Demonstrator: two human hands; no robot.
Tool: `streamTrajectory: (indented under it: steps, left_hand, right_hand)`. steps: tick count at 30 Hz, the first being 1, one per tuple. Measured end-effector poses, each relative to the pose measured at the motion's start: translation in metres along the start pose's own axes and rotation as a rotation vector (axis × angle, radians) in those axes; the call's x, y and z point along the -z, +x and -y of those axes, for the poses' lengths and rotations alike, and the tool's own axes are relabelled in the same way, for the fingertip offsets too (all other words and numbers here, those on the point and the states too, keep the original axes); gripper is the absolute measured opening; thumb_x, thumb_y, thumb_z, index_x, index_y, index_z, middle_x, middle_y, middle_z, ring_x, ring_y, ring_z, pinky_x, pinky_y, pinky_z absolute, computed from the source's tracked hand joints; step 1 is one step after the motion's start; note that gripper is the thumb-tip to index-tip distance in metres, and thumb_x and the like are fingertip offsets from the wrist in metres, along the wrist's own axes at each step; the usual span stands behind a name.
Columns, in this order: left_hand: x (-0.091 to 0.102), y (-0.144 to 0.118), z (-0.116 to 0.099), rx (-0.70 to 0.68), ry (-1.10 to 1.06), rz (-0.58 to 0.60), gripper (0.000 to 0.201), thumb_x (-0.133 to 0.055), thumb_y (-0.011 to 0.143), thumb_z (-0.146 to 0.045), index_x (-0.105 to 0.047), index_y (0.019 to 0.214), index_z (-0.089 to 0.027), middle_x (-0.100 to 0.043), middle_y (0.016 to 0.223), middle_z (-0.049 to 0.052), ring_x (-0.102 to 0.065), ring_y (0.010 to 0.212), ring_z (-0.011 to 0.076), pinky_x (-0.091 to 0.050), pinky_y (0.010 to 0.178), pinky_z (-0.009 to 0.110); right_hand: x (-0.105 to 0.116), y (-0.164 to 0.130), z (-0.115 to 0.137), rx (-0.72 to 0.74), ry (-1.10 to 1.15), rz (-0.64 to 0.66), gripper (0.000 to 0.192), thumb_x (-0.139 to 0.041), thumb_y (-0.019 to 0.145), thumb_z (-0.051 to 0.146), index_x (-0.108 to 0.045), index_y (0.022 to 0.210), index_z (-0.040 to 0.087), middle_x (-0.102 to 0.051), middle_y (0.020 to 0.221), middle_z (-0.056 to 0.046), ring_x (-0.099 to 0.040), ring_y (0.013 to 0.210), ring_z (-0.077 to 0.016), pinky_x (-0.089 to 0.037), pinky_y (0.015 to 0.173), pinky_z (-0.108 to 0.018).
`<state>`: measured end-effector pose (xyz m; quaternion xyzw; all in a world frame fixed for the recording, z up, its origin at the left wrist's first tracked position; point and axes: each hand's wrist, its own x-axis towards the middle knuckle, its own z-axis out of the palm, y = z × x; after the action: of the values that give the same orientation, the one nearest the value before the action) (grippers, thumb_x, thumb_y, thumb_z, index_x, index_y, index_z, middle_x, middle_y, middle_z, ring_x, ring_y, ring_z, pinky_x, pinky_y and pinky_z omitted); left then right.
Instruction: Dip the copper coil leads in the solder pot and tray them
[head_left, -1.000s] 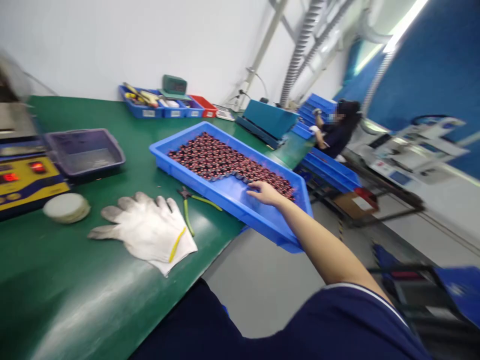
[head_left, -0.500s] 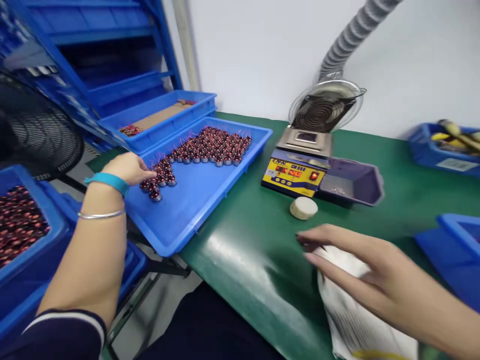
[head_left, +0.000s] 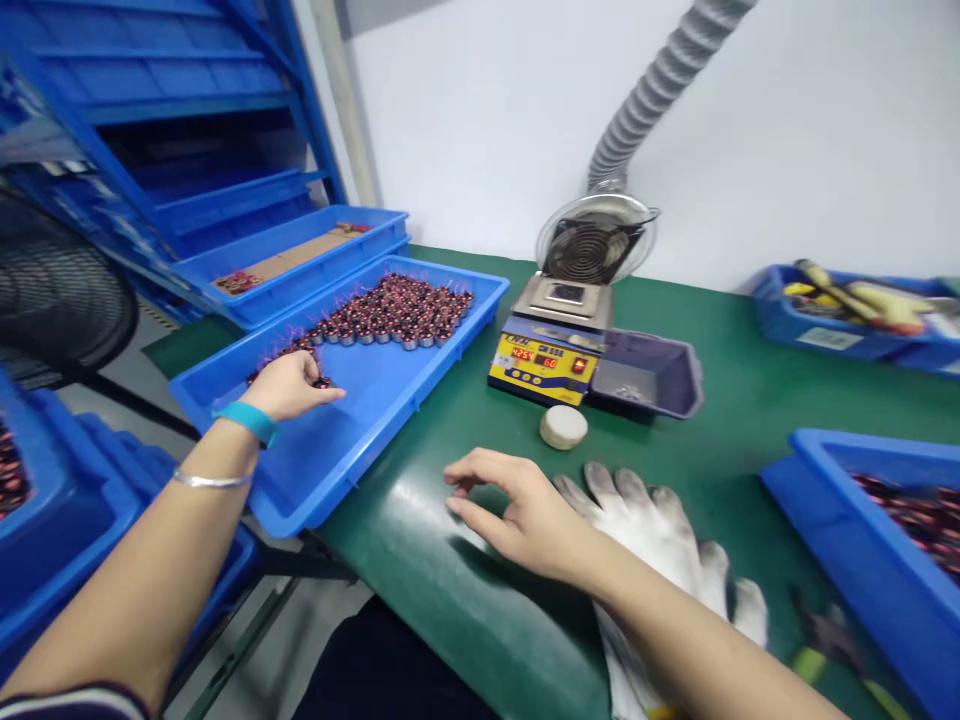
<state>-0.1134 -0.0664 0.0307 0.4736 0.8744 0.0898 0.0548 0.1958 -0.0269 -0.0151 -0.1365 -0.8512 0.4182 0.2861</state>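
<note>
Head view: small copper-wound coils (head_left: 390, 310) lie clustered in the blue tray (head_left: 330, 460), and the left hand (head_left: 289, 385) is pinched shut on a few at the cluster's near end; lifting cleanly avoids snagging neighbours' leads. Right of the tray, the right hand (head_left: 517, 510) rests loosely open and empty on the worktop (head_left: 720, 400), beside white gloves (head_left: 660, 520), below the solder pot (head_left: 551, 345).

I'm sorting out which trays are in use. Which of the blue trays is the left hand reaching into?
The left hand is in the shallow blue tray overhanging the table's left end, over its coils. The tray at the right edge is untouched.
</note>
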Motion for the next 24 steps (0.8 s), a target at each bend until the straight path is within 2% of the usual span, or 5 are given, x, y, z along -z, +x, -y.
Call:
streamTrajectory:
  steps: [4,6,9,17,24]
  left_hand:
    - [-0.010,-0.031,-0.085,-0.270,-0.632,0.076,0.051,-0.073,0.052,-0.052,-0.042,0.079,-0.021,-0.052,0.055,-0.006,-0.052,0.051,0.0125,-0.038,0.049,0.022]
    - [-0.019,-0.042,-0.123,-0.364,-0.726,0.114,0.049,-0.074,0.053,-0.046,-0.041,0.077,-0.020,-0.051,0.052,-0.007,-0.050,0.048,0.0101,-0.035,0.047,0.021]
    - [-0.031,-0.048,-0.157,-0.438,-0.760,0.129,0.048,-0.076,0.052,-0.039,-0.042,0.080,-0.020,-0.051,0.051,-0.008,-0.050,0.047,0.0098,-0.036,0.048,0.021]
    - [-0.064,-0.034,-0.158,-0.324,-1.034,0.539,0.067,-0.067,0.061,-0.052,-0.041,0.110,-0.016,-0.062,0.080,0.003,-0.061,0.067,0.0160,-0.043,0.054,0.025]
    - [-0.088,-0.034,-0.156,-0.468,-0.790,0.665,0.073,-0.068,0.060,-0.050,-0.041,0.118,-0.015,-0.061,0.088,0.005,-0.057,0.060,0.0145,-0.045,0.057,0.029]
  right_hand:
    - [0.000,0.011,-0.005,-0.011,-0.061,-0.317,0.039,-0.065,0.074,0.029,-0.052,0.110,0.025,-0.060,0.098,-0.006,-0.061,0.081,-0.0158,-0.052,0.075,-0.033]
    - [-0.001,0.019,-0.010,-0.020,-0.140,-0.452,0.049,-0.068,0.070,0.029,-0.048,0.114,0.025,-0.057,0.109,-0.008,-0.060,0.088,-0.0182,-0.052,0.079,-0.035]
    - [0.003,0.025,-0.018,-0.067,-0.229,-0.549,0.034,-0.063,0.070,0.022,-0.053,0.102,0.024,-0.060,0.102,-0.008,-0.059,0.096,-0.0205,-0.051,0.083,-0.036]
    - [0.072,0.030,-0.031,-0.334,0.358,-0.750,0.040,-0.071,0.062,0.039,-0.057,0.095,0.022,-0.064,0.087,-0.001,-0.062,0.071,-0.0125,-0.051,0.063,-0.025]
    - [0.172,0.093,-0.056,-0.630,0.031,-0.885,0.028,-0.052,0.079,0.042,-0.053,0.070,0.016,-0.054,0.056,0.001,-0.037,0.039,-0.0048,-0.032,0.040,-0.018]
